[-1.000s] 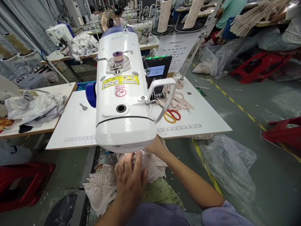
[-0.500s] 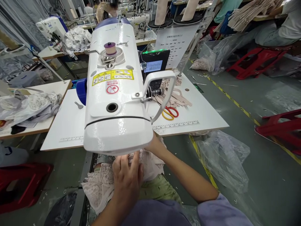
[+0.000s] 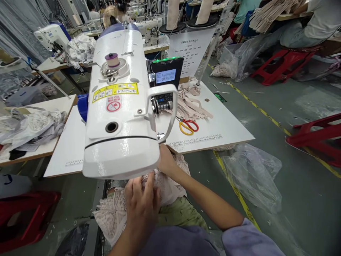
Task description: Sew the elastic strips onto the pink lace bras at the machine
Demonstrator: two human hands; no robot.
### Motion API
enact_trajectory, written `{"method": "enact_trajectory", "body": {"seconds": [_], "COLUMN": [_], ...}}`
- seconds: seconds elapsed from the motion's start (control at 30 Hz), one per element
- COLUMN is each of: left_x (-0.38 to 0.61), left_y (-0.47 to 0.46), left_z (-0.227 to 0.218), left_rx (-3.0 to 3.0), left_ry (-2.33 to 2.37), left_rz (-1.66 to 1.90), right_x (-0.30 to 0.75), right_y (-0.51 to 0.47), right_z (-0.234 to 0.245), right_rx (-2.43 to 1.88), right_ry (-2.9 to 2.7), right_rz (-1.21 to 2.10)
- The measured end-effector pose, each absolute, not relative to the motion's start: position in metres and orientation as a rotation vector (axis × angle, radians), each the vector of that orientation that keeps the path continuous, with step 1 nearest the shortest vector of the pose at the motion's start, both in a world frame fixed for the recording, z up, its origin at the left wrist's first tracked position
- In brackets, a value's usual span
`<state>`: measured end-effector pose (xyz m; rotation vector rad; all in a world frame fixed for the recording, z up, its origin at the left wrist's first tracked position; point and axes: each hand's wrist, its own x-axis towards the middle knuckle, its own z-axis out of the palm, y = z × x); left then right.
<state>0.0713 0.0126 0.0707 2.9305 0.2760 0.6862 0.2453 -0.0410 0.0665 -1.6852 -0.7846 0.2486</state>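
Observation:
A pale lace bra (image 3: 113, 213) lies over my lap and runs up beneath the head of a white sewing machine (image 3: 121, 156). My left hand (image 3: 141, 199) grips the bra just below the machine head, its fingers bent over the lace and its thumb to the right; the fingertips are partly hidden. On the bra's right side, close to the table's front edge, is my right hand (image 3: 166, 161). The machine head covers its fingers, so their hold cannot be seen. The needle area is hidden too.
Red-and-yellow-handled scissors (image 3: 188, 127) and beige fabric strips (image 3: 193, 108) lie on the white table (image 3: 229, 131). A control screen (image 3: 165, 76) stands behind the machine. Lace pieces (image 3: 37, 124) fill the left table. Plastic bags (image 3: 253, 177) and red stools (image 3: 317, 138) are on the floor.
The view has shifted, so the machine sits further left in the picture. Both hands stay at the bra, and more of my right hand shows beside the machine head.

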Motion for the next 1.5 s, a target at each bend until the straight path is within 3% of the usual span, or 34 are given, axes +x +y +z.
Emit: {"method": "enact_trajectory", "body": {"seconds": [0.17,0.4,0.53,0.9,1.17,1.5], "left_x": [0.059,0.066,0.078,0.065,0.065,0.059], "left_y": [0.029,0.051,0.060,0.069,0.061,0.068], "left_z": [0.062,0.046,0.031,0.044,0.061,0.051], "left_rx": [2.698,1.821,1.605,1.609,1.676,1.583], "left_ry": [0.439,0.814,0.845,0.763,0.688,0.690], "left_rz": [0.769,0.580,0.524,0.359,0.436,0.510], "right_x": [0.233,0.218,0.210,0.193,0.193,0.188], "right_y": [-0.060,-0.096,-0.103,-0.098,-0.095,-0.088], "right_z": [0.047,0.017,0.018,0.038,0.044,0.045], "right_rx": [-1.587,-1.610,-1.617,-1.587,-1.635,-1.636], "right_ry": [-0.619,-0.545,-0.617,-0.681,-0.677,-0.633], "right_rz": [0.191,0.366,0.413,0.485,0.461,0.482]}}
